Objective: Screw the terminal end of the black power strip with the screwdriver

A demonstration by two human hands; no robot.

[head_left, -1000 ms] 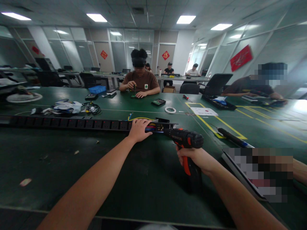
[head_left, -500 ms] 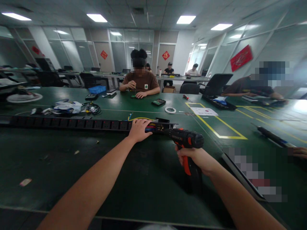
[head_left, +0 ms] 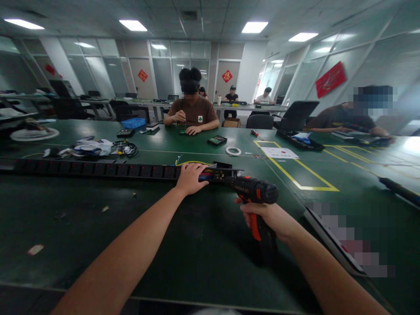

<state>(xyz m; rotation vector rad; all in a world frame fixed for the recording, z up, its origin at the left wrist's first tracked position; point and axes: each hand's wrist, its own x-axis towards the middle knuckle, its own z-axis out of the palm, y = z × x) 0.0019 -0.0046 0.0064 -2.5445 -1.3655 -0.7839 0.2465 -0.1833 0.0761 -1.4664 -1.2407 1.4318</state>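
In the head view, the dark rod-like tool [head_left: 398, 188] has shifted right across the desk [head_left: 193, 253] since the earlier frames, and the co-worker's hand beside it is gone. The left hand [head_left: 191, 178] grips the power strip [head_left: 131, 169], fingers over it, near its open end of coloured wires [head_left: 205, 174]. The right hand [head_left: 262, 214] grasps the drill [head_left: 254, 189], its nose at that end; contact is unclear. A black tray [head_left: 315, 146] holds a blue-and-white item [head_left: 302, 138]; the blue basket's [head_left: 134, 124] contents cannot be made out.

Both arms [head_left: 131, 245] outstretched, left hand [head_left: 189, 181] palm-down, right hand [head_left: 266, 215] curled, index finger [head_left: 238, 200] apparently crooked.
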